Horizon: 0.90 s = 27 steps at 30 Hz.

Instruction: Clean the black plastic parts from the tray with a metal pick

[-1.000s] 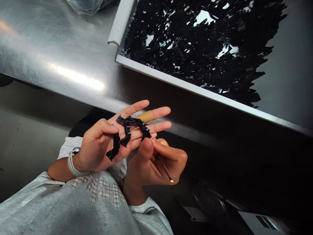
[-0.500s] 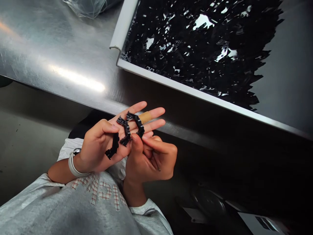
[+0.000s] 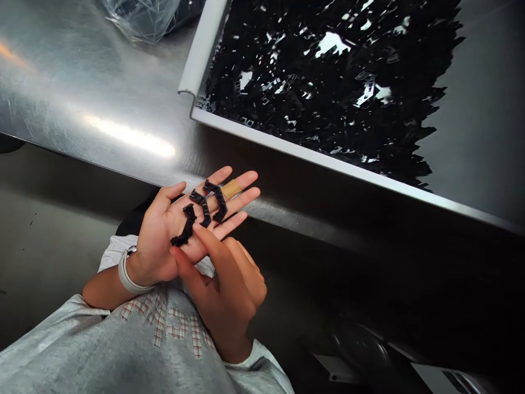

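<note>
My left hand lies palm up with its fingers stretched and spread. Across its palm and fingers rest three small bent black parts, apparently clips or brackets: one nearest the thumb, a middle part and one farther out on the fingers. A tan bandage wraps one finger. My right hand comes in from below, thumb and index apart at the lower end of the part nearest the thumb. Whether those fingertips touch it I cannot tell. The other right fingers are curled.
A white-rimmed tray holds a great heap of similar black parts. It stands on a shiny metal table, whose front edge runs just beyond my hands. A clear plastic bag sits at the back left.
My right hand has let go of the outermost part and moved left to the part nearest the thumb. My left thumb has lifted off that part, which has turned slightly on the palm.
</note>
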Motion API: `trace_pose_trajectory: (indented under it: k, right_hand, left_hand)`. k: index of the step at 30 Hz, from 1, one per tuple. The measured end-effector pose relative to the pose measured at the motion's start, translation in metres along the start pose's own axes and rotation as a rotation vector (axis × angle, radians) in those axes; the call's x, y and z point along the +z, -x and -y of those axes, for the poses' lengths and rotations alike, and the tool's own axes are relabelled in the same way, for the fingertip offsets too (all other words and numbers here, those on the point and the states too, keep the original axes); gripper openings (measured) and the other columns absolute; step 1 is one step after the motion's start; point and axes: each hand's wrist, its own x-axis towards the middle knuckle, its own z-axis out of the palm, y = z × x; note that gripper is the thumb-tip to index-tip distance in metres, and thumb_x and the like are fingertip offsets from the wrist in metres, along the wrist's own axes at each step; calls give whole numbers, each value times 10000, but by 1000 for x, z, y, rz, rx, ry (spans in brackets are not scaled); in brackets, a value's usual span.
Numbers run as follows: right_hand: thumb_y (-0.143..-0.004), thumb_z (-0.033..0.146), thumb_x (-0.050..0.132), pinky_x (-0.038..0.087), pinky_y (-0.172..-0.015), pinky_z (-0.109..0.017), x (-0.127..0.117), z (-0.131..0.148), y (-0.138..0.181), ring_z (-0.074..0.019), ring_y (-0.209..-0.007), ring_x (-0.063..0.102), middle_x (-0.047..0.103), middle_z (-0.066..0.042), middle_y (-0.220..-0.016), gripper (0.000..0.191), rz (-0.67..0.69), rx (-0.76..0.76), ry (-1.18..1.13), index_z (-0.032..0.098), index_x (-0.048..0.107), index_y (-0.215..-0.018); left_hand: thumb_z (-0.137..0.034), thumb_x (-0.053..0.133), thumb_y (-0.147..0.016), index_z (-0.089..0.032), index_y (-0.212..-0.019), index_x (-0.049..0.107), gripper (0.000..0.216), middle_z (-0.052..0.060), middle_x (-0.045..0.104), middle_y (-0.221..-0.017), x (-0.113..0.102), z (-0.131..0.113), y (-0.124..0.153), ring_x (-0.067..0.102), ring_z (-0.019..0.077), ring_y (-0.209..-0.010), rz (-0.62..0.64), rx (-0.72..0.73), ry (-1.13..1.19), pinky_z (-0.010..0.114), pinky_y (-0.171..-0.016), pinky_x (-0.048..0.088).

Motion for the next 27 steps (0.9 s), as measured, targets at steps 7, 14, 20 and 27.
trace_pose_trajectory:
  k: [7,14,20,27]
  right_hand:
    - [-972,326,656,433,-528,-263,-4,4,-1,-105,-509,496,592,46,-618,228,53,-11,67,165,668,-1132]
    - [-974,306,658,439,-555,-265,-4,3,1,-110,-528,542,589,40,-616,222,57,-19,89,162,680,-1142]
    - [-1016,286,581,467,-607,-273,-3,5,2,-123,-553,597,626,27,-625,190,36,-17,117,164,686,-1117]
    - [-1013,221,573,480,-637,-270,-2,6,3,-117,-590,618,681,2,-683,171,58,-34,98,149,684,-1121]
  left_hand:
    - [-387,395,-980,-162,-1534,427,599,103,606,-1493,-1,2,1,474,284,-1465,46,6,-39,424,-1250,303]
    - [-382,433,-970,-153,-1488,491,570,122,596,-1502,-4,3,1,488,315,-1452,65,-26,-70,450,-1260,283]
    - [-393,412,-943,-149,-1428,553,561,126,599,-1497,-7,5,0,480,352,-1452,107,-85,-51,509,-1276,224]
    - [-365,340,-925,-164,-1287,637,509,101,671,-1403,-11,4,-3,498,333,-1440,131,-88,-31,503,-1278,206]
